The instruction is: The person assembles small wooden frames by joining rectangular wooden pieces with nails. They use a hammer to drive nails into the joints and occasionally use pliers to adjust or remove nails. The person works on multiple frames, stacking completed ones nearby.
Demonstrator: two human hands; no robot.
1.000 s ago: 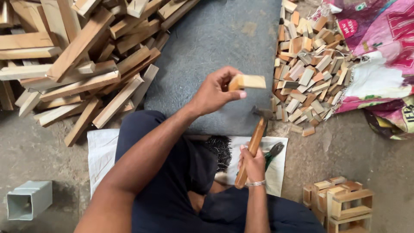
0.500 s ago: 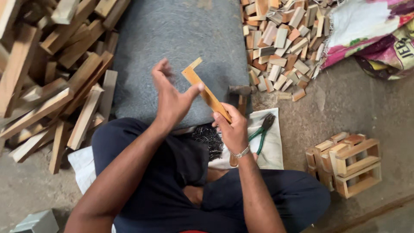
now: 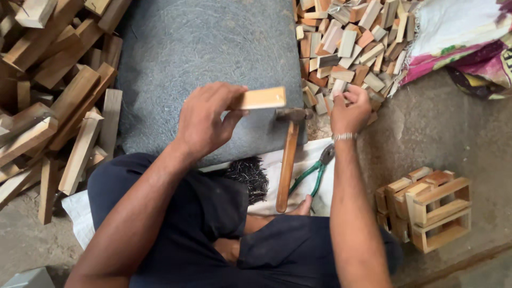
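My left hand (image 3: pixel 205 120) holds a flat light wooden strip (image 3: pixel 260 98) level above the grey stone slab (image 3: pixel 202 48). My right hand (image 3: pixel 350 109) reaches into the heap of small wooden blocks (image 3: pixel 346 42) at the slab's right side, its fingers curled over the blocks; what it grips is hidden. A wooden-handled hammer (image 3: pixel 288 157) lies between my arms with its head at the slab's edge. Green-handled pliers (image 3: pixel 314 173) and a pile of dark nails (image 3: pixel 248 176) rest on a white cloth (image 3: pixel 277 176) over my lap.
Long wooden slats (image 3: pixel 58 96) are piled at the left. Finished small wooden crates (image 3: pixel 426 208) stand on the concrete floor at the right. A pink and white sack (image 3: pixel 458 37) lies at the top right. A grey block (image 3: pixel 29 278) shows at bottom left.
My right hand let go of the hammer, which now lies on the cloth, and moved right to the block heap. The left hand now holds the strip alone, turned level.
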